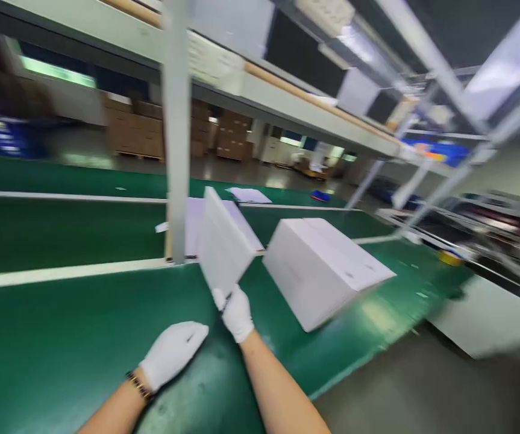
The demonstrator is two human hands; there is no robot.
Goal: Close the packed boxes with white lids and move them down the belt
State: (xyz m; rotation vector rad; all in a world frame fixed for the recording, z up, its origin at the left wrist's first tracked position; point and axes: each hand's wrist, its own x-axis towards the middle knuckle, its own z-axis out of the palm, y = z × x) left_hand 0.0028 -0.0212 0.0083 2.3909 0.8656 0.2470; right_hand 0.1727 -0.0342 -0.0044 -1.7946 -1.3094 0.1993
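My right hand (238,313), in a white glove, is closed on the lower near corner of a flat white slab (224,247), perhaps foam or a thin box. The slab stands on edge, tilted, beside a grey post. A small dark patch shows between glove and slab; I cannot make out what it is. My left hand (176,351), also gloved and with a beaded bracelet at the wrist, hovers low over the green work surface (83,319), fingers extended together, holding nothing. Right of the slab rests a closed white carton (318,265).
A grey post (177,132) rises just left of the slab and carries an overhead shelf (296,108). Pale flat sheets (249,195) lie beyond a light divider strip. A yellow tape roll (450,258) sits far right. Stacked brown cartons (135,129) stand behind.
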